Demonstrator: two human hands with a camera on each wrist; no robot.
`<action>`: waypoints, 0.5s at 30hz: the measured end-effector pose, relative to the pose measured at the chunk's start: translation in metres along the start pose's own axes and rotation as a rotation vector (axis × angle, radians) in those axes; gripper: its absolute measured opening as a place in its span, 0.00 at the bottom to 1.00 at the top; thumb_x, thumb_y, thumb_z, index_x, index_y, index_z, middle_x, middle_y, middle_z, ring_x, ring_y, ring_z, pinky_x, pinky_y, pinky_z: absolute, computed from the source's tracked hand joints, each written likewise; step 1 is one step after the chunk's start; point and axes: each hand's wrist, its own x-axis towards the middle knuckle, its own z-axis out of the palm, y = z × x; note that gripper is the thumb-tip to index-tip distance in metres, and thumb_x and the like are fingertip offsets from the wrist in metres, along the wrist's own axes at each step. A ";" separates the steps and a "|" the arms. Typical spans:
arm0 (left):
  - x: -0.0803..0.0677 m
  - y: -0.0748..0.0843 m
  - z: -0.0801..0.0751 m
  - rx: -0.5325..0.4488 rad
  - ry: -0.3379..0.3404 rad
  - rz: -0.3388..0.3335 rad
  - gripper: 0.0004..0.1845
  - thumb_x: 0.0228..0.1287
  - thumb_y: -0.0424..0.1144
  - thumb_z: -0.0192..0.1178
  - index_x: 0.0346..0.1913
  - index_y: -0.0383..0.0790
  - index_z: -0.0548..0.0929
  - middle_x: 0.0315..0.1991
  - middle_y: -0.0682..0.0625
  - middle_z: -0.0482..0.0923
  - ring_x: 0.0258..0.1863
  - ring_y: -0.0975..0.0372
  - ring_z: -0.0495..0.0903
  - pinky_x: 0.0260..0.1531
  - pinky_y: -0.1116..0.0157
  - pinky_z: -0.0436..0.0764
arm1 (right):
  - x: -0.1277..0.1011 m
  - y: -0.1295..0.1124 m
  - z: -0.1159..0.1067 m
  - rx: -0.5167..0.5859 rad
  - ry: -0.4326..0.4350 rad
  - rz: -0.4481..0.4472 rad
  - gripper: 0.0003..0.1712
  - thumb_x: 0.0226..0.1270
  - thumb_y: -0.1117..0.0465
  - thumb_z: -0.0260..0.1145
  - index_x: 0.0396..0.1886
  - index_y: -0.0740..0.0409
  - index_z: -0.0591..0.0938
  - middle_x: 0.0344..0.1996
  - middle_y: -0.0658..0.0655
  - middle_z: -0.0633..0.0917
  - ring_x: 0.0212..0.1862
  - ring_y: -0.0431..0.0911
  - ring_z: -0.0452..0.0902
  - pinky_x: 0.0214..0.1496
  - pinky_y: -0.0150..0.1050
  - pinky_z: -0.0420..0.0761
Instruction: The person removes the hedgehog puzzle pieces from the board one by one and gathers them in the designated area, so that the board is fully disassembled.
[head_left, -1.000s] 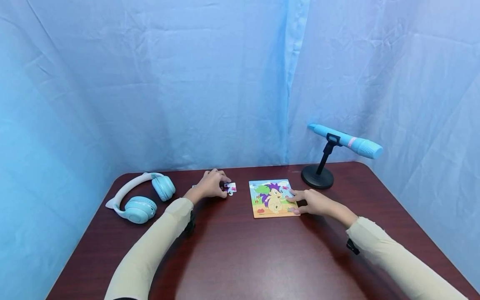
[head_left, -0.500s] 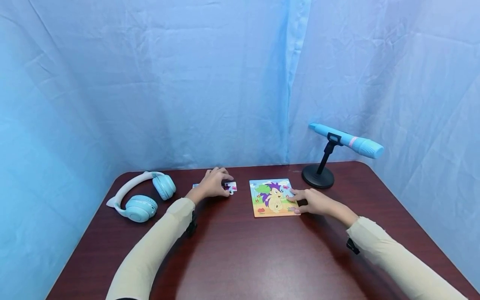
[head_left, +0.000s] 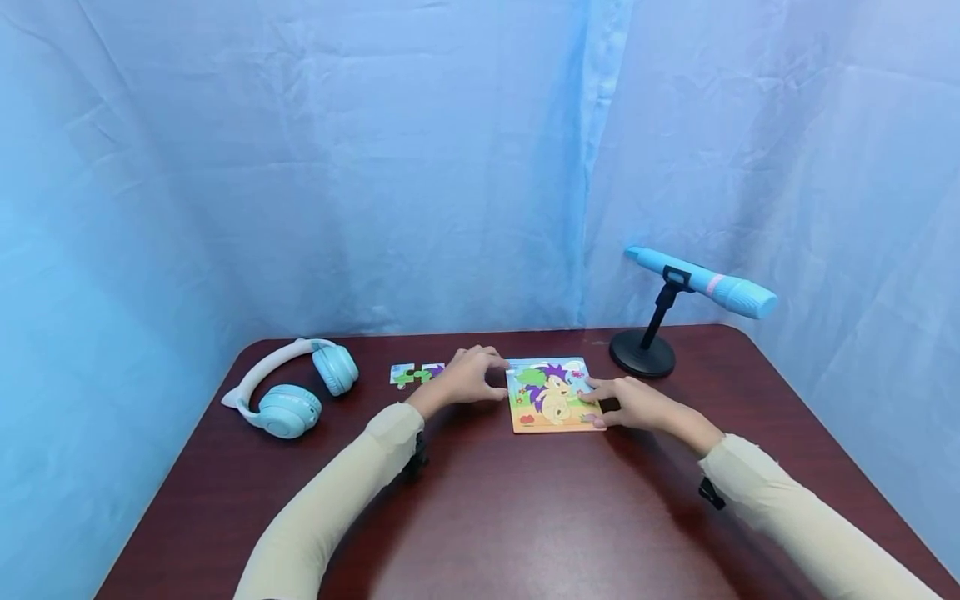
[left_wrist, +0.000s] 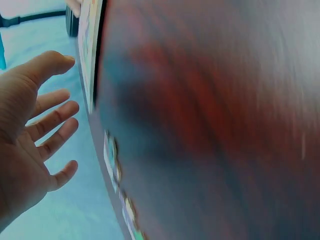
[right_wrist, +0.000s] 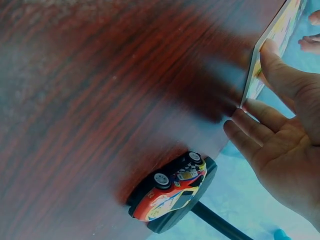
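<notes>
A square picture puzzle board (head_left: 551,396) with a purple-haired cartoon animal lies flat on the dark table. My left hand (head_left: 468,375) hovers at its left edge, thumb and fingers spread apart. Nothing shows between those fingers (left_wrist: 62,120) in the left wrist view. My right hand (head_left: 633,404) rests on the board's right side. In the right wrist view its thumb (right_wrist: 272,57) lies on the printed face, and the other fingers extend along the near edge and corner. Loose puzzle pieces (head_left: 402,374) lie left of the left hand, which partly covers that area.
Light-blue headphones (head_left: 285,408) lie at the table's left. A blue microphone (head_left: 701,279) on a black round-based stand (head_left: 642,354) stands at the back right. Beside that base sits a red and yellow toy car (right_wrist: 172,187), seen only in the right wrist view. Blue cloth hangs behind.
My left hand has moved right, from the loose pieces to the board's left edge, uncovering pieces behind it. My right hand stays on the board. The head view has shifted slightly.
</notes>
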 end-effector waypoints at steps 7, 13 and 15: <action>0.007 0.022 0.013 0.013 -0.059 0.002 0.29 0.65 0.54 0.68 0.65 0.44 0.82 0.65 0.47 0.77 0.66 0.54 0.72 0.66 0.49 0.68 | 0.002 -0.003 -0.003 -0.049 0.007 0.003 0.30 0.64 0.54 0.74 0.66 0.53 0.81 0.72 0.66 0.73 0.74 0.64 0.67 0.67 0.58 0.74; 0.009 0.029 0.018 0.029 -0.071 -0.002 0.28 0.66 0.52 0.68 0.65 0.45 0.82 0.65 0.48 0.77 0.65 0.53 0.72 0.65 0.49 0.69 | 0.005 -0.005 -0.005 -0.076 0.014 -0.010 0.30 0.62 0.55 0.76 0.65 0.54 0.83 0.69 0.67 0.76 0.72 0.64 0.70 0.66 0.58 0.75; 0.009 0.030 0.019 0.018 -0.074 -0.010 0.27 0.66 0.51 0.68 0.65 0.44 0.82 0.65 0.47 0.77 0.65 0.53 0.72 0.66 0.48 0.68 | 0.005 -0.005 -0.004 -0.083 0.018 -0.013 0.30 0.62 0.55 0.76 0.64 0.54 0.83 0.68 0.67 0.77 0.71 0.63 0.70 0.66 0.59 0.75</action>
